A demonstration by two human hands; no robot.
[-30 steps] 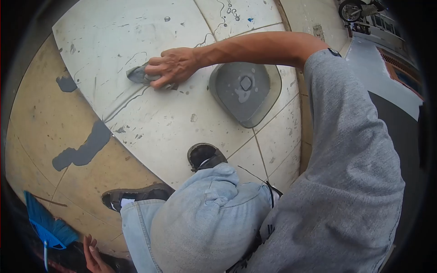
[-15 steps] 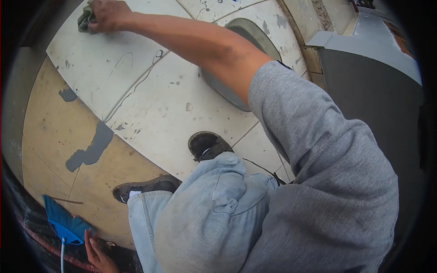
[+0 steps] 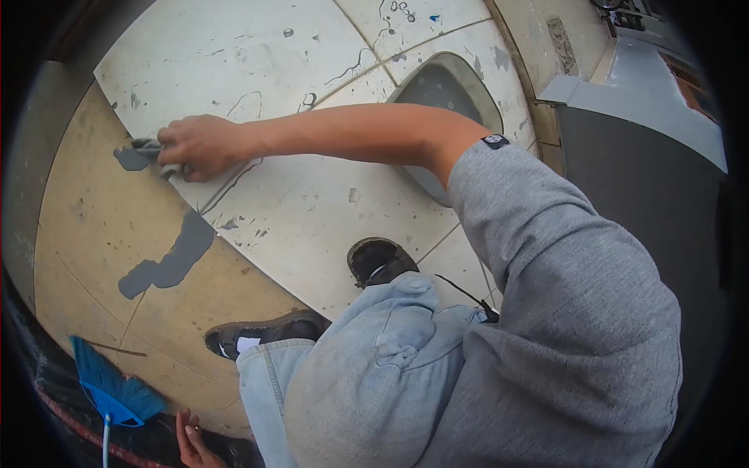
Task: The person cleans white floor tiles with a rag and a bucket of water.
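Observation:
My right hand (image 3: 207, 148) is closed on a crumpled grey-green cloth (image 3: 169, 166), pressed at the border between the white tiles (image 3: 312, 203) and the tan floor (image 3: 86, 195). Just left of the cloth lies a small grey patch (image 3: 133, 160). A larger grey patch (image 3: 172, 261) is on the tan floor below it. At the bottom left edge my left hand (image 3: 197, 446) shows only in part, fingers stretched out and apart, with nothing seen in it. Near it is a blue-bristled broom (image 3: 117, 390).
A grey basin-like recess (image 3: 449, 86) is set among the white tiles, partly behind my right arm. My dark shoes (image 3: 378, 261) stand on white tile and tan floor. A dark grey panel with a light ledge (image 3: 632, 109) rises at right. A wall borders the left.
My right hand has moved down with the cloth, from the upper white tiles to their edge by the small grey patch. My left hand sits slightly lower and farther right in view.

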